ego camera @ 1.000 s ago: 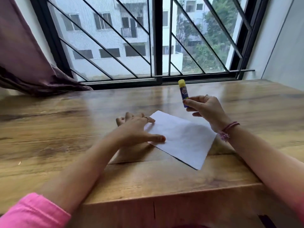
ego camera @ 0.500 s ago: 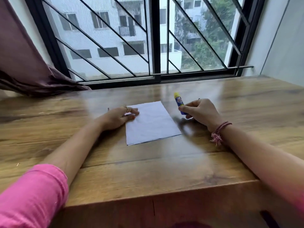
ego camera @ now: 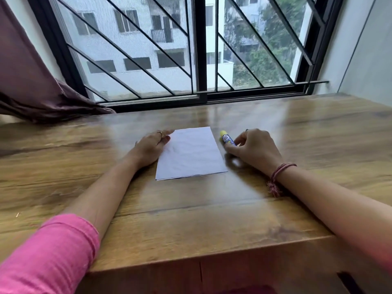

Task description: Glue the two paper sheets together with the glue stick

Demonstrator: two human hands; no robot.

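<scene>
Left hand (ego camera: 151,148) lies flat on paper's (ego camera: 191,154) left edge; right hand (ego camera: 255,148) pinches glue stick (ego camera: 227,140) beside right edge.

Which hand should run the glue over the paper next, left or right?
Right, most likely. The right hand already grips the glue stick, just off the right edge of the paper sheets. The left hand lies flat on their left edge, well placed to hold them steady.
</scene>
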